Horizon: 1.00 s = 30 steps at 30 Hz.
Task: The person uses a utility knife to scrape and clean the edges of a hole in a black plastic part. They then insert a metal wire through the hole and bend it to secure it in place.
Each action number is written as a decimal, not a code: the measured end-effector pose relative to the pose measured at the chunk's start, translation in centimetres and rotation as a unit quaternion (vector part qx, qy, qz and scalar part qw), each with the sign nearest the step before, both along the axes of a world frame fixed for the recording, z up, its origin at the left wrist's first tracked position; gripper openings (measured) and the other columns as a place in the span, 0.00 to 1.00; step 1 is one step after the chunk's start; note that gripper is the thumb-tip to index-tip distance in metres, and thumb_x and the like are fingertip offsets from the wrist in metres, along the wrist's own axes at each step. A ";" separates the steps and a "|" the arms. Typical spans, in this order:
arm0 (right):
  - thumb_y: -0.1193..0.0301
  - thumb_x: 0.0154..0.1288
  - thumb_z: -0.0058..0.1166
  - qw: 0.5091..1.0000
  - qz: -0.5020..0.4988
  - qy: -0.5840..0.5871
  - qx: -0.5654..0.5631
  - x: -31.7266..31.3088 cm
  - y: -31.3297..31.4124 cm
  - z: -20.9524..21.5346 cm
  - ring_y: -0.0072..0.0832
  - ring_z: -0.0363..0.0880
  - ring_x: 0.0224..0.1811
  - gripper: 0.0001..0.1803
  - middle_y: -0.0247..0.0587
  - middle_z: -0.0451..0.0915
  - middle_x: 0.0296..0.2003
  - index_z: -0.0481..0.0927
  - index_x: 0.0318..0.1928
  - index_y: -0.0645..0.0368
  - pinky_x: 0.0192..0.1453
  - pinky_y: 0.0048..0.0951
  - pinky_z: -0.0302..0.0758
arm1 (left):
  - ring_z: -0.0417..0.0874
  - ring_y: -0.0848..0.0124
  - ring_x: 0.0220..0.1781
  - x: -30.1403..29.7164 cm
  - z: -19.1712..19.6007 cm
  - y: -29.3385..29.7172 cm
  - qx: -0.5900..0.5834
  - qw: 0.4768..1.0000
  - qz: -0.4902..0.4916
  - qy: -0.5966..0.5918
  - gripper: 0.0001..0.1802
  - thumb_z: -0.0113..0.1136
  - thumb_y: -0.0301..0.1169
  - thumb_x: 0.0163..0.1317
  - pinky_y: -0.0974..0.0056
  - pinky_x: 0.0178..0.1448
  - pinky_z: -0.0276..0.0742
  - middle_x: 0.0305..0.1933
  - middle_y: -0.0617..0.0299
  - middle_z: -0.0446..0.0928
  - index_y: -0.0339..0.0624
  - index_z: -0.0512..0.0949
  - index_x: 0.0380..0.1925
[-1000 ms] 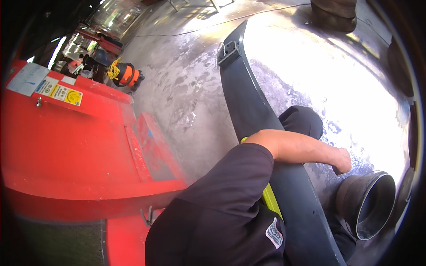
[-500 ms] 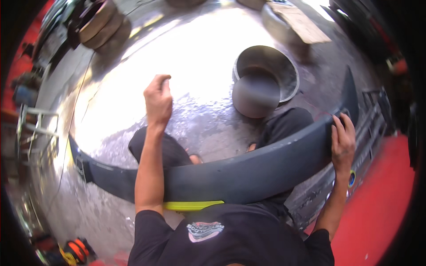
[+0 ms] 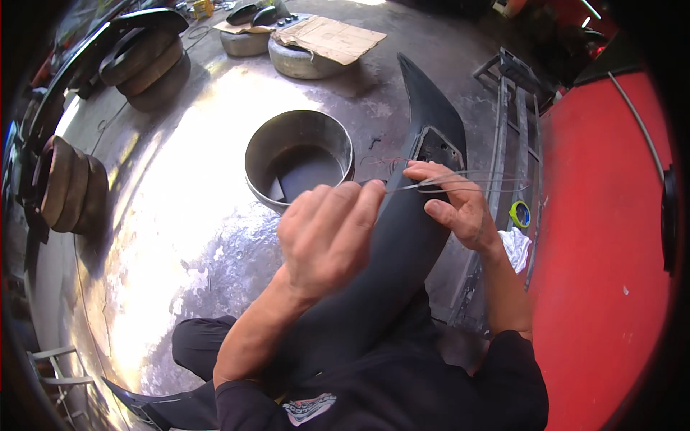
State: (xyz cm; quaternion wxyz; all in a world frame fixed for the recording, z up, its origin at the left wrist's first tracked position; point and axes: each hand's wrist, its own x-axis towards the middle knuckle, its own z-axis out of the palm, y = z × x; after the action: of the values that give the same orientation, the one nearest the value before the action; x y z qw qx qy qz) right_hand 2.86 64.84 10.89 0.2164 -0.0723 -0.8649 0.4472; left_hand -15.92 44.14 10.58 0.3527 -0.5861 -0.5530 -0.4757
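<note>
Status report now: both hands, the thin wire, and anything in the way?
Left hand and right hand both pinch the thin wire, stretched between them. Wire sits above the black bumper panel across the lap. Metal tub is beyond, apart; nothing blocks.

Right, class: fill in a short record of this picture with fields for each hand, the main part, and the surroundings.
Left hand: fingertips pinch a thin wire.
Right hand: holds the same wire farther along, above the panel.
Main part: long dark curved body panel across the person's lap.
Nearby: round metal tub on the floor; stacked tyres at left; green tape roll at right.
</note>
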 end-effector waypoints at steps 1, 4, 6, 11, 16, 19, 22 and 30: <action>0.61 0.71 0.71 0.999 0.017 0.029 -0.036 0.0 -0.5 -0.1 0.48 0.78 0.77 0.29 0.55 0.85 0.67 0.86 0.65 0.68 0.86 0.49 0.65 | 0.83 0.65 0.29 0.9 0.0 0.1 -0.041 0.999 -0.017 0.006 0.18 0.69 0.14 0.55 0.60 0.31 0.74 0.37 0.53 0.84 0.29 0.88 0.48; 0.54 0.75 0.68 0.973 0.091 0.108 -0.182 -0.2 -2.0 -1.3 0.46 0.79 0.76 0.37 0.59 0.85 0.67 0.79 0.71 0.71 0.85 0.50 0.67 | 0.77 0.69 0.27 2.2 -1.5 1.0 -0.061 0.997 -0.033 0.044 0.24 0.70 0.20 0.51 0.63 0.31 0.67 0.38 0.57 0.84 0.32 0.89 0.52; 0.52 0.79 0.64 0.927 0.117 0.174 -0.312 -0.4 -3.3 -2.7 0.44 0.80 0.75 0.38 0.60 0.84 0.66 0.76 0.74 0.71 0.83 0.50 0.70 | 0.79 0.70 0.32 2.5 -2.4 1.6 -0.056 0.996 -0.042 0.058 0.25 0.69 0.24 0.52 0.64 0.34 0.68 0.42 0.57 0.84 0.31 0.88 0.53; 0.62 0.81 0.60 0.862 0.147 0.229 -0.427 -0.8 -3.9 -2.6 0.44 0.85 0.66 0.24 0.61 0.85 0.60 0.78 0.66 0.67 0.77 0.48 0.76 | 0.81 0.68 0.38 2.9 -3.9 1.9 -0.084 0.993 -0.071 0.045 0.28 0.68 0.27 0.54 0.62 0.40 0.72 0.49 0.55 0.83 0.30 0.87 0.57; 0.67 0.78 0.58 0.862 0.113 0.238 -0.433 0.1 -3.3 -1.8 0.45 0.87 0.62 0.14 0.59 0.87 0.54 0.78 0.57 0.59 0.77 0.54 0.78 | 0.84 0.65 0.42 4.2 -3.9 3.1 0.001 0.998 -0.044 0.043 0.27 0.70 0.26 0.52 0.58 0.49 0.77 0.48 0.60 0.82 0.36 0.88 0.56; 0.71 0.77 0.56 0.834 0.116 0.311 -0.440 0.5 -1.5 -0.9 0.48 0.87 0.61 0.11 0.56 0.88 0.49 0.78 0.55 0.56 0.79 0.63 0.76 | 0.85 0.63 0.43 5.8 -4.6 2.5 0.036 0.996 -0.066 0.037 0.27 0.72 0.26 0.52 0.53 0.53 0.78 0.47 0.60 0.82 0.38 0.88 0.56; 0.73 0.77 0.53 0.811 0.161 0.348 -0.442 -0.2 0.3 0.2 0.51 0.88 0.60 0.08 0.55 0.89 0.46 0.78 0.54 0.55 0.81 0.68 0.73 | 0.86 0.61 0.41 6.8 -5.6 1.5 -0.048 0.979 -0.198 0.007 0.21 0.70 0.28 0.56 0.55 0.50 0.81 0.47 0.56 0.83 0.36 0.86 0.52; 0.62 0.84 0.56 0.800 0.328 0.302 -0.402 -7.8 -2.0 -1.1 0.56 0.87 0.63 0.10 0.54 0.90 0.47 0.80 0.54 0.54 0.84 0.73 0.64 | 0.81 0.60 0.30 10.6 -9.8 3.1 -0.150 0.899 -0.406 -0.065 0.18 0.74 0.26 0.49 0.55 0.33 0.75 0.36 0.56 0.77 0.35 0.81 0.40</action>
State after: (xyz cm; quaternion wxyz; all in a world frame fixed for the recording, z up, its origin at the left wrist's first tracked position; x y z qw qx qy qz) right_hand -4.99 62.81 9.81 0.2584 0.2736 -0.4707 0.7980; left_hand -5.30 47.27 0.80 -0.0002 -0.7738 -0.3532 -0.5258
